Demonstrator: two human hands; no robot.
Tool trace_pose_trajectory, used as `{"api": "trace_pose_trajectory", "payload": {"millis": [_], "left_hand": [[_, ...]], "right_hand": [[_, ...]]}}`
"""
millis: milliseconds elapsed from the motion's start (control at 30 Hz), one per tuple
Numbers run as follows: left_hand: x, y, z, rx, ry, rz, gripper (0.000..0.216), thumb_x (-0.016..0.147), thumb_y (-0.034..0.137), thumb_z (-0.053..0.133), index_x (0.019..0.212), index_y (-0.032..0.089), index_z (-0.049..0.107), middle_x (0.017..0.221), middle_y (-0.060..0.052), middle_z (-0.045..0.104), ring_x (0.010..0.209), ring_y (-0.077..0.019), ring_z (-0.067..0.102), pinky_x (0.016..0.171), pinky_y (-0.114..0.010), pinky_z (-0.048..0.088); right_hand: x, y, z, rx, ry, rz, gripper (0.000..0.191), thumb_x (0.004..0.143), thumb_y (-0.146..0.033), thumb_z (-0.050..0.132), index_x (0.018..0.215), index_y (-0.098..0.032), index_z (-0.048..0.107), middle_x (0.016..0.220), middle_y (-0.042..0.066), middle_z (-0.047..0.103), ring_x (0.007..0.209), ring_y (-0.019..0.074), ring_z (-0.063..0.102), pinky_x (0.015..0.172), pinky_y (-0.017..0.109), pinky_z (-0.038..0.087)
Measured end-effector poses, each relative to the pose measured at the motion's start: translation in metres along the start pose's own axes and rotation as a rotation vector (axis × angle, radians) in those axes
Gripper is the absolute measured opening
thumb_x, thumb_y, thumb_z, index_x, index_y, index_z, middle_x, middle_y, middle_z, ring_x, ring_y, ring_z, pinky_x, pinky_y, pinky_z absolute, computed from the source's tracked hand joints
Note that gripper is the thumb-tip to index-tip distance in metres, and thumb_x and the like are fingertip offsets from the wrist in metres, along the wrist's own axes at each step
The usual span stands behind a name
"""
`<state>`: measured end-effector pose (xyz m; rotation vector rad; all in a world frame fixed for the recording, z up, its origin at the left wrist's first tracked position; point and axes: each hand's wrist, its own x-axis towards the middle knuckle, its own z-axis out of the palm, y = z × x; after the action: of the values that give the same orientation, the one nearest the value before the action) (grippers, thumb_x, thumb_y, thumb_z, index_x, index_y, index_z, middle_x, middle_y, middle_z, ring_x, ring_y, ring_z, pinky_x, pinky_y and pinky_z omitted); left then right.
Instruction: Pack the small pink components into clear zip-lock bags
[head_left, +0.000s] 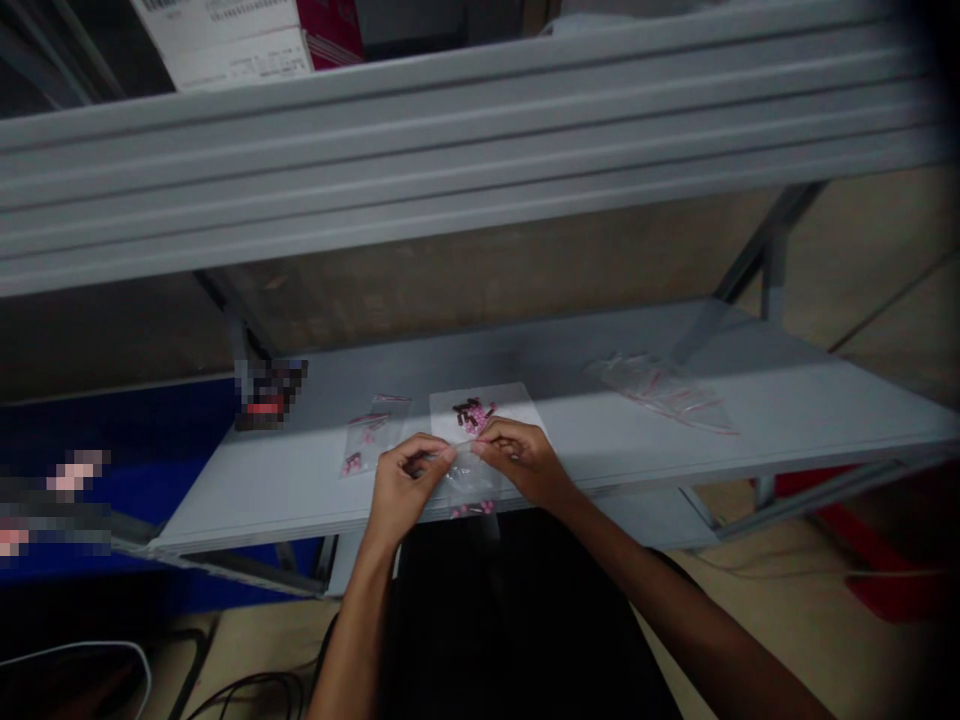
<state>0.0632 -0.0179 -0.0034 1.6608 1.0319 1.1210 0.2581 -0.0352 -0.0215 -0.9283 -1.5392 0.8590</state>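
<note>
Both of my hands pinch the top edge of a small clear zip bag (472, 482) at the shelf's front edge. My left hand (409, 475) grips its left corner between thumb and finger, and my right hand (523, 458) grips the right side. Several pink and dark pieces lie in the bottom of the hanging bag. Just behind my hands, a white sheet (517, 400) carries a small pile of pink and dark brown pieces (472, 413). To the left lie filled clear zip bags (369, 437) with a few pink pieces inside.
A spread stack of clear zip bags (667, 390) lies on the right of the grey shelf (622, 450). An upper shelf beam (450, 150) crosses above, with a white and red box (240, 40) on it. At the left, some areas are pixelated.
</note>
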Motion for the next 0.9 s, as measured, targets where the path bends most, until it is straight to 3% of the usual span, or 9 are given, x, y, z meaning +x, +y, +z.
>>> {"api": "trace_pose_trajectory", "payload": {"millis": [133,267,467,567,667,767,900], "left_hand": [[-0.001,0.003,0.002,0.017,-0.047,0.053,0.014,0.08,0.032,0.074,0.08,0.018,0.074,0.083,-0.006,0.072,0.081,-0.0193,0.065,0.072,-0.027,0.048],[-0.003,0.004,-0.002,-0.005,-0.045,0.006,0.018,0.079,0.033,0.075,0.076,0.016,0.074,0.076,-0.006,0.071,0.071,-0.0169,0.062,0.066,-0.026,0.047],[-0.002,0.004,-0.012,-0.042,-0.009,-0.088,0.022,0.074,0.037,0.077,0.078,0.015,0.077,0.076,-0.005,0.074,0.066,-0.0164,0.064,0.062,-0.025,0.048],[-0.002,0.008,-0.023,0.018,0.041,-0.077,0.023,0.075,0.039,0.076,0.074,0.016,0.077,0.076,-0.006,0.075,0.069,-0.0187,0.067,0.065,-0.027,0.05],[0.001,0.009,-0.048,0.142,0.213,-0.08,0.026,0.074,0.041,0.076,0.076,0.015,0.077,0.077,-0.007,0.076,0.073,-0.0212,0.069,0.071,-0.03,0.053],[0.004,0.003,-0.076,0.305,0.455,-0.075,0.037,0.076,0.047,0.072,0.089,0.014,0.077,0.089,-0.01,0.077,0.084,-0.0258,0.07,0.079,-0.034,0.053],[-0.005,0.008,-0.087,0.84,0.484,-0.032,0.055,0.087,0.049,0.053,0.115,0.005,0.069,0.117,-0.022,0.069,0.107,-0.0356,0.063,0.093,-0.047,0.048]], "right_hand": [[-0.001,-0.006,-0.002,-0.076,-0.059,-0.061,0.031,0.092,-0.042,0.059,0.076,-0.018,0.069,0.073,0.003,0.063,0.067,0.0152,0.055,0.06,0.027,0.041],[-0.001,-0.005,-0.002,-0.076,-0.054,-0.073,0.035,0.091,-0.045,0.06,0.074,-0.017,0.07,0.07,0.004,0.064,0.064,0.0147,0.055,0.058,0.026,0.04],[-0.002,-0.004,0.004,0.014,-0.01,0.109,0.042,0.092,-0.051,0.056,0.076,-0.015,0.071,0.047,-0.004,0.047,0.042,0.0096,0.041,0.043,0.021,0.031],[0.0,-0.008,0.003,-0.079,0.027,0.087,0.043,0.092,-0.051,0.054,0.074,-0.015,0.071,0.049,-0.003,0.05,0.044,0.0107,0.045,0.045,0.021,0.035],[0.005,-0.01,-0.023,-0.348,0.189,-0.021,0.037,0.095,-0.043,0.051,0.08,-0.017,0.073,0.068,0.004,0.066,0.059,0.0153,0.057,0.057,0.025,0.045],[0.008,-0.01,-0.073,-0.837,0.335,-0.101,0.03,0.095,-0.029,0.048,0.106,-0.017,0.072,0.103,0.012,0.072,0.094,0.0247,0.063,0.087,0.036,0.048],[0.002,-0.001,-0.135,-1.37,0.368,0.098,0.055,0.086,-0.015,0.05,0.141,-0.015,0.051,0.131,0.02,0.059,0.122,0.0345,0.05,0.101,0.05,0.037]]}}
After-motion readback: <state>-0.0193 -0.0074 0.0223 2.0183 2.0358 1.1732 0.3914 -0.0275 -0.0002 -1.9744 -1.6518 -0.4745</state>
